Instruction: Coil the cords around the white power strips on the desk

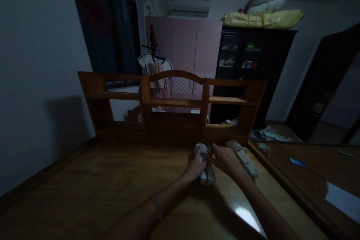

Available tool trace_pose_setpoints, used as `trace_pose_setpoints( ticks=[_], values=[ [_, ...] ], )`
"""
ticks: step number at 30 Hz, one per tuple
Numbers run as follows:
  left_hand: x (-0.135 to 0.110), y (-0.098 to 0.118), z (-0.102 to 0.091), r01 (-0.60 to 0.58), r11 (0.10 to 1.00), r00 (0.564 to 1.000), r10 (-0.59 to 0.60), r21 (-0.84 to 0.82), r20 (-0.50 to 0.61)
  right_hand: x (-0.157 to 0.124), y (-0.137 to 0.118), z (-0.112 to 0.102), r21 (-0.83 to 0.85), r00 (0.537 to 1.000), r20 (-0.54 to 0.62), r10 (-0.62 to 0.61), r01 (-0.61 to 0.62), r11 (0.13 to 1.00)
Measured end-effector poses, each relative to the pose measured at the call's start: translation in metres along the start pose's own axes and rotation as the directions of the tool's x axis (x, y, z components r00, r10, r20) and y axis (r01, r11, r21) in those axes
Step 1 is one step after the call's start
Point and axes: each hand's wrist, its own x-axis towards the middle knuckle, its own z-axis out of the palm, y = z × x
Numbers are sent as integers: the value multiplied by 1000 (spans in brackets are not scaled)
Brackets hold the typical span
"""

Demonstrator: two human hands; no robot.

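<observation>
A white power strip (207, 178) lies on the wooden surface, its cord (200, 148) wound round the far end. My left hand (197, 165) is closed round this strip near the coiled cord. Just to the right, my right hand (223, 157) pinches at the side of the coil; its fingertips seem to grip a part of the cord, too dim to make out fully. A second power strip (247, 162), also with its cord (234, 144) wrapped about one end, lies to the right, partly behind my right wrist.
A wooden shelf unit (174, 102) stands along the far edge of the wooden surface (112, 180). A raised ledge (289, 187) runs down the right side. Beyond it are a blue card (296, 162) and a white sheet (341, 198) on a brown surface.
</observation>
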Motion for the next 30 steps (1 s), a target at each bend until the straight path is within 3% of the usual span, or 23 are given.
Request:
trace_pose_setpoints(
  ticks=[5, 9, 14, 20, 30],
  values=[
    [19, 24, 41, 4, 983, 999, -10, 185, 33, -14, 44, 2, -45, 992, 93, 85, -81, 996],
    [34, 35, 56, 31, 949, 1000, -28, 313, -14, -17, 62, 11, -18, 986, 73, 149, -149, 989],
    [41, 40, 58, 56, 892, 998, -31, 449, -63, -17, 65, 27, 19, 975, 48, 219, -220, 975],
    [39, 43, 57, -10, 829, 997, 49, 559, -56, -22, 64, 38, 68, 954, 10, 299, -299, 952],
    [37, 39, 58, -18, 765, 994, 86, 644, -73, -38, 80, 54, 251, 952, 7, 306, -298, 921]
  ],
)
